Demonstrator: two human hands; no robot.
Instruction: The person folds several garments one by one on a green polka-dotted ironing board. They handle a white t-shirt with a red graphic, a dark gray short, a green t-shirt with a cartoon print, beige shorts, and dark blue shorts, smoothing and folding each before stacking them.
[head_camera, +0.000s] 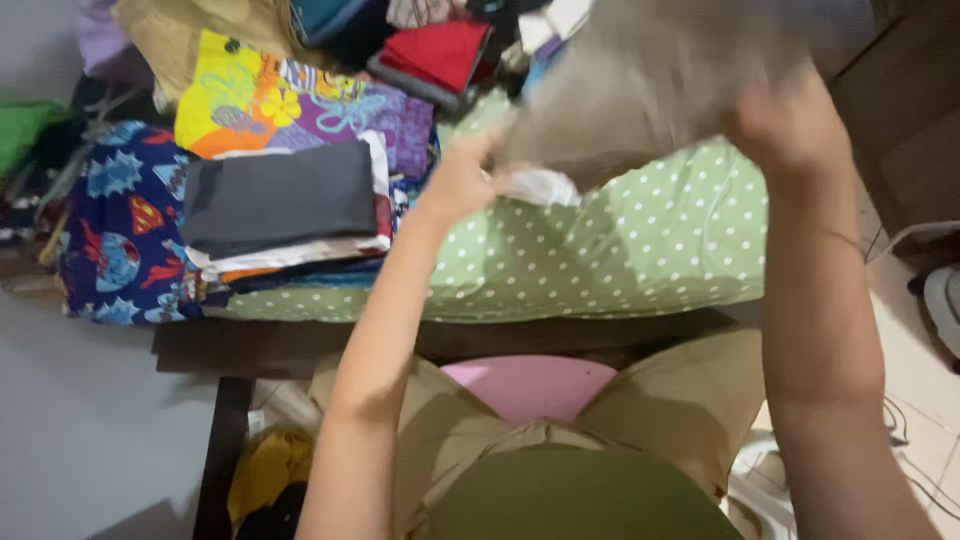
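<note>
Hands, left (462, 178) and right (785, 125), grip limp, blurred greyish cloth (640, 80).

no packages, labels, signs or screens show anywhere among the clothes and bedding here.

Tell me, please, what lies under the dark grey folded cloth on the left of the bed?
The dark grey folded cloth tops a stack of folded clothes; white, red and orange edges show. Their middles are covered.
</note>
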